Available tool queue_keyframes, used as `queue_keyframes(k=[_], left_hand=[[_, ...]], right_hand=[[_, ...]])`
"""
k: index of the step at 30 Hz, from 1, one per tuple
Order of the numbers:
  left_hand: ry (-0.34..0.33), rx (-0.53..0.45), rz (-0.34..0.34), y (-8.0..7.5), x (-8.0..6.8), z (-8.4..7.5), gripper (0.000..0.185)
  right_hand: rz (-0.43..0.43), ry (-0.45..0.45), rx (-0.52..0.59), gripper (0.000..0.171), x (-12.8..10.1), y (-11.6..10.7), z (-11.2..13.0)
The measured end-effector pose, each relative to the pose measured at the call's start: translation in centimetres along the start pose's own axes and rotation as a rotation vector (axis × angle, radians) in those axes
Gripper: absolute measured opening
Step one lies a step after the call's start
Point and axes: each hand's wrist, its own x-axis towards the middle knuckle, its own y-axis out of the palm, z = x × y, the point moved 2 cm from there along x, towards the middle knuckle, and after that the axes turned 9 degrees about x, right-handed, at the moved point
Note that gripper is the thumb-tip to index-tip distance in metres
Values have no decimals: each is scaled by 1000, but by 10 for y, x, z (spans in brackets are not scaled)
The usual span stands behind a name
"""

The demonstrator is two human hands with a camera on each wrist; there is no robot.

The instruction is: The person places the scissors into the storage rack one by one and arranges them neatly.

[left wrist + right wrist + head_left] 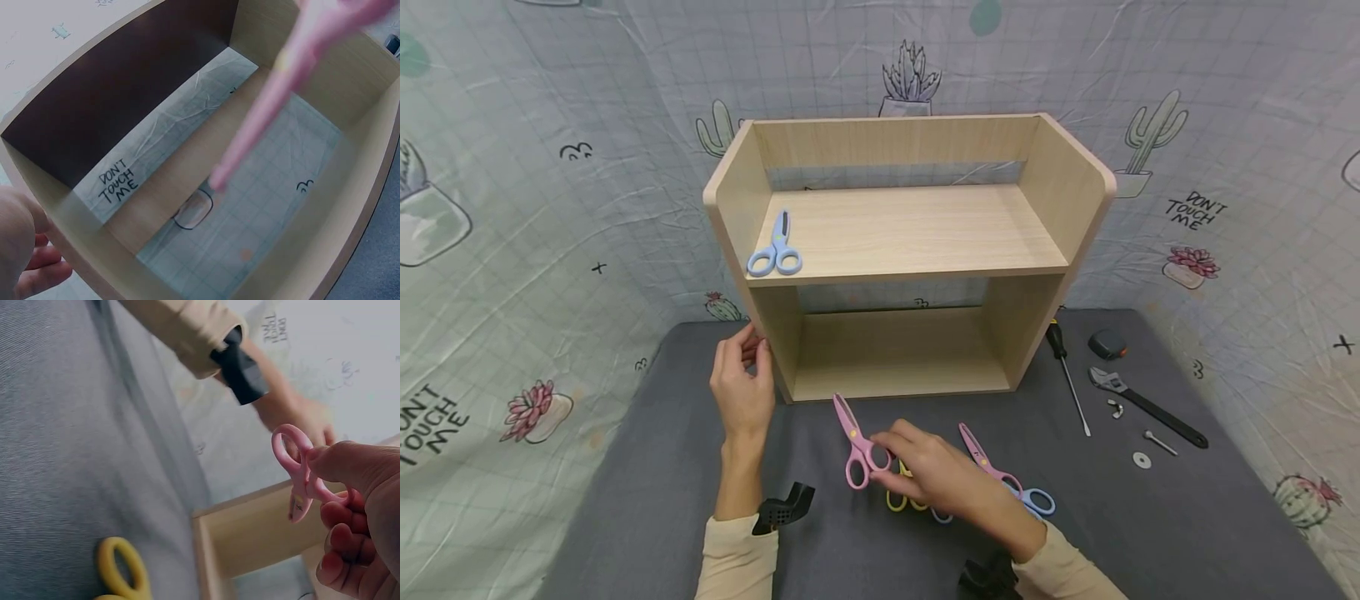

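Note:
Between thumb and fingers, my right hand [936, 471] pinches a pair of pink scissors [853, 435] by a handle loop, blades pointing up toward the shelf. The scissors are raised in front of the wooden shelf [880, 275] and show large and blurred in the left wrist view. My left hand [745, 387] touches the outer left side of the shelf near its bottom, fingers partly behind the panel. Blue scissors [779, 247] lie at the left of the upper board. Below my right hand lie yellow scissors [898, 498], partly hidden by it.
Another pink pair of scissors [981, 454] and blue-handled scissors [1039, 502] lie right of my right hand. Farther right are a screwdriver [1063, 362], tape measure [1107, 343], adjustable wrench [1150, 407], bolt [1161, 442] and washer [1142, 460]. A printed cloth hangs behind.

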Motion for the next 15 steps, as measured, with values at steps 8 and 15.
queue_keyframes(k=[8,15], left_hand=[[-4,5,-3,1,-1,3,27],[-5,19,4,1,-1,3,27]], right_hand=[[-43,-67,-6,34,10,-17,12],[-97,-136,5,35,20,-30,23]])
